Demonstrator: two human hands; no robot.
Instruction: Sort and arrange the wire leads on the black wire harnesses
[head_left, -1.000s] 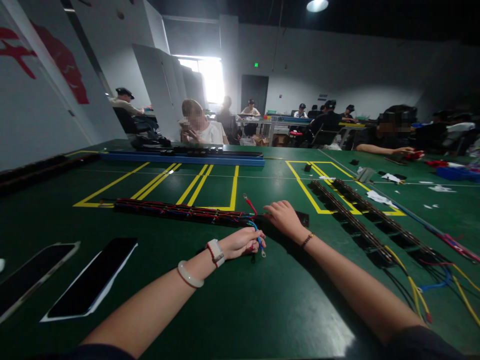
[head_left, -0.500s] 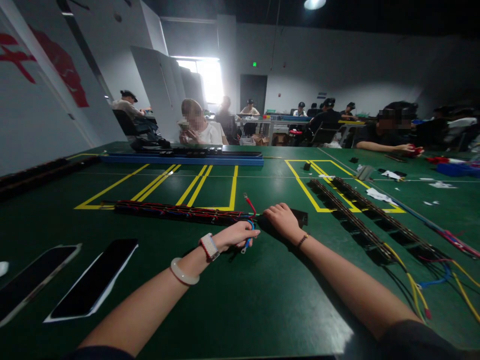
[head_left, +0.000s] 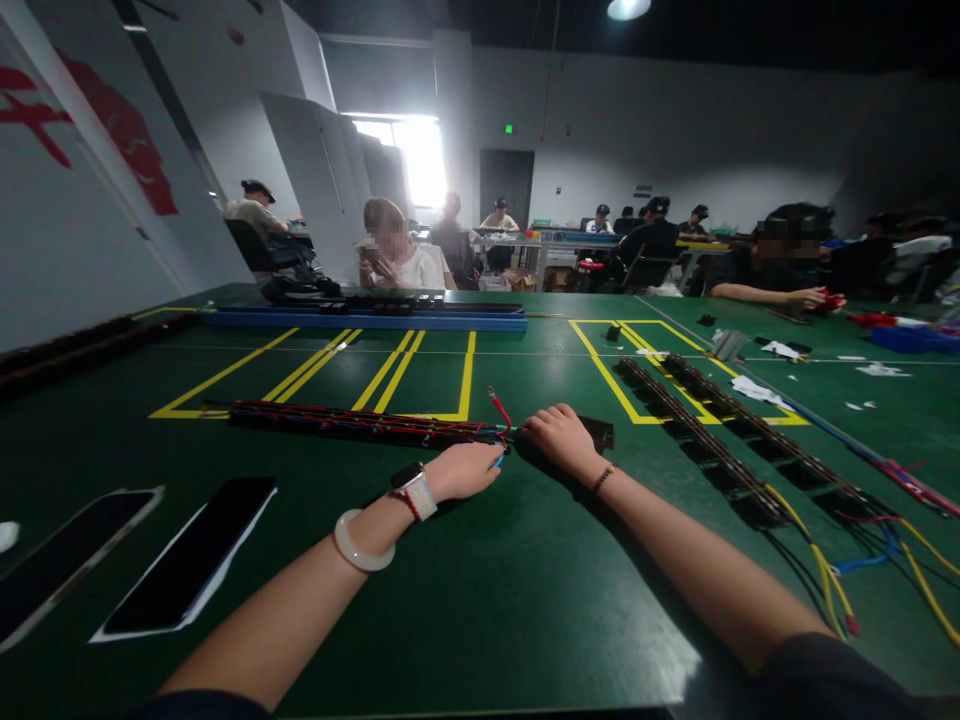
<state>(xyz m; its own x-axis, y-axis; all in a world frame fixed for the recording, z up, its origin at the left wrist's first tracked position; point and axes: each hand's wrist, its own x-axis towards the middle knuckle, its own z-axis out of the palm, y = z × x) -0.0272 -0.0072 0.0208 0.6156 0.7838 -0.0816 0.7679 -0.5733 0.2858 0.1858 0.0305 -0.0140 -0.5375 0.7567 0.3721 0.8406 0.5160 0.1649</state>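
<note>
The green tabletop [head_left: 465,610] looks smooth and glossy (brightest near the front), the red wire [head_left: 501,407] plastic.

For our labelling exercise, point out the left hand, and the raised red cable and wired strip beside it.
Left hand [head_left: 463,472]: head view, back of the hand.
Raised red cable [head_left: 501,409]: head view, mid-length.
Wired strip [head_left: 361,421]: head view, wires near its middle.

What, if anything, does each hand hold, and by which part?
The left hand appears to hold the blue wire, the exact place hidden. Whether the right hand holds anything cannot be told.
</note>
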